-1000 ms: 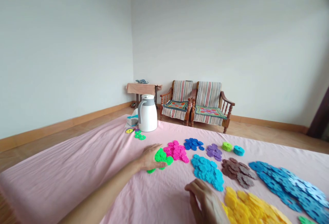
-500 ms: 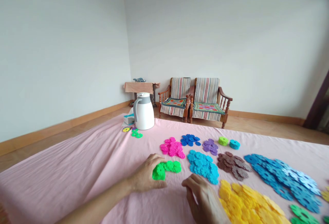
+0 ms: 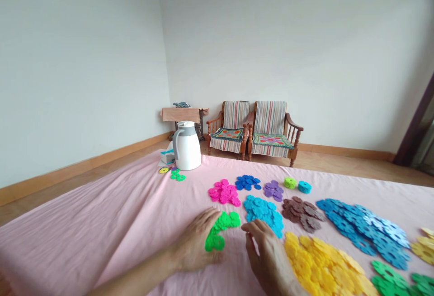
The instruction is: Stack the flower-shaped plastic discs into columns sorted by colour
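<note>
Bright green flower-shaped plastic discs (image 3: 217, 242) lie in a small bunch on the pink cloth. My left hand (image 3: 195, 241) is curved round them, fingers along the far side and thumb along the near side; its thumb is blurred. More of the green discs stretch out to the right past its fingertips. To the right, my right hand (image 3: 267, 253) has its fingers bent in towards the thumb, and no disc shows between them. It is just in front of the light blue discs (image 3: 262, 211) and left of the yellow discs (image 3: 322, 264).
Behind stand piles of pink discs (image 3: 224, 192), dark blue discs (image 3: 247, 182), purple discs (image 3: 273, 191) and brown discs (image 3: 301, 214). Large blue discs (image 3: 366, 228) lie right. A white jug (image 3: 188, 151) stands at the back left of the pink cloth (image 3: 135, 210). Two chairs (image 3: 271, 124) are beyond.
My left hand has come slightly nearer, and the green discs inside it have shifted nearer and to the right. My right hand has barely moved. The whole view has turned slightly right.
</note>
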Demonstrator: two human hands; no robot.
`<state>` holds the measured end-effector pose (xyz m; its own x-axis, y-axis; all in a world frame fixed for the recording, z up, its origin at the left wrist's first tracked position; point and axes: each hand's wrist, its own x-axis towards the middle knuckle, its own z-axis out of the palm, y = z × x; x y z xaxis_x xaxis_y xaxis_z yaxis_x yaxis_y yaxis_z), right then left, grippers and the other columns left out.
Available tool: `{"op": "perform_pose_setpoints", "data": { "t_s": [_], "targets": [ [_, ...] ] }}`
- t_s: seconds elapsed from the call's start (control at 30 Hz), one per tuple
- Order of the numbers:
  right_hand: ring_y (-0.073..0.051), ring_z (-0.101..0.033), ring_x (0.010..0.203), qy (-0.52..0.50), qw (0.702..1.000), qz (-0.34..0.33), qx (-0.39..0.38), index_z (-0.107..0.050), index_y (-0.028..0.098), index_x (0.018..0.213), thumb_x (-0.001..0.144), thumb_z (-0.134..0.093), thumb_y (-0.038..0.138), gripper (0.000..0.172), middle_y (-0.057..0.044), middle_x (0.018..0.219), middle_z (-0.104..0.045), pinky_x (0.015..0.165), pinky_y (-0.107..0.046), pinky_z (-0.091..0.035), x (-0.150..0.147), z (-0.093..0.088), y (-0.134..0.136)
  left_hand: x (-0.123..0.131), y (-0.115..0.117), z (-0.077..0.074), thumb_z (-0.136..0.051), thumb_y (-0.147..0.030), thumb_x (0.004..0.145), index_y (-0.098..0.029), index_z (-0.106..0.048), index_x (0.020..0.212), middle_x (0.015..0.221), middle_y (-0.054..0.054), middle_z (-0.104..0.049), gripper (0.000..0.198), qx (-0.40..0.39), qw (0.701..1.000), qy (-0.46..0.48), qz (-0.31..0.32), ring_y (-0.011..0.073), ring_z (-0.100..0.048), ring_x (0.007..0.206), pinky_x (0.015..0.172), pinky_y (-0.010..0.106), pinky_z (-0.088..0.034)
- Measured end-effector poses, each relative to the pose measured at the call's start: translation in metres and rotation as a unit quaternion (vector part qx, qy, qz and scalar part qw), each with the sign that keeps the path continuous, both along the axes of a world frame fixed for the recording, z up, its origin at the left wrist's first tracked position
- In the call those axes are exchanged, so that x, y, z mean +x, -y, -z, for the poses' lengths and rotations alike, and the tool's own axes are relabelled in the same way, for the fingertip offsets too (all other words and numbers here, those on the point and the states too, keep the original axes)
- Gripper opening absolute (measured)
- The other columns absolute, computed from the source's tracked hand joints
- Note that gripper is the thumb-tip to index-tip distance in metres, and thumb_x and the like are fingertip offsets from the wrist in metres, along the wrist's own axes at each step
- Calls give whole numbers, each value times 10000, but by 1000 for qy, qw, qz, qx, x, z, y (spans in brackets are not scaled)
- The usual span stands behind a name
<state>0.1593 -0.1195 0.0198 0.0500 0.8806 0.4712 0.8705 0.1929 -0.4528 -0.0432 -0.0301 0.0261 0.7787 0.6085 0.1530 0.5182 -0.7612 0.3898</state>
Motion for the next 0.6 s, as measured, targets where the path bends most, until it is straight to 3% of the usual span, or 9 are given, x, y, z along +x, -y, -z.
{"op": "perform_pose_setpoints", "data": {
  "t_s": [0.23, 0.43, 0.6],
  "targets": [
    [-166, -598, 785, -32, 999, -5, 8, -623, 205, 755, 833, -384, 122, 265, -46, 810, -642, 721, -257, -434, 12, -1, -3, 21, 26, -6, -568, -608, 776, -156, -259, 1425, 1459, 153, -322, 849, -74, 994, 81, 28, 291, -314, 1330, 1109, 418, -274],
    [-180, -596, 800, -60, 998, 0, -2, -636, 196, 819, 841, -372, 133, 272, -49, 820, -644, 727, -279, -432, 20, 4, -8, 42, 1, -9, -568, -609, 777, -130, -354, 1381, 1411, 169, -396, 800, -52, 994, 97, 10, 304, -352, 1302, 1083, 449, -293],
    [-175, -591, 764, -61, 998, 0, -14, -639, 200, 794, 837, -373, 131, 278, -39, 787, -641, 698, -272, -426, 18, 5, -7, 53, -7, -10, -627, -578, 740, -147, -484, 1299, 1320, 143, -506, 721, -20, 992, 95, 76, 292, -430, 1234, 1059, 417, -323]
  ]
}}
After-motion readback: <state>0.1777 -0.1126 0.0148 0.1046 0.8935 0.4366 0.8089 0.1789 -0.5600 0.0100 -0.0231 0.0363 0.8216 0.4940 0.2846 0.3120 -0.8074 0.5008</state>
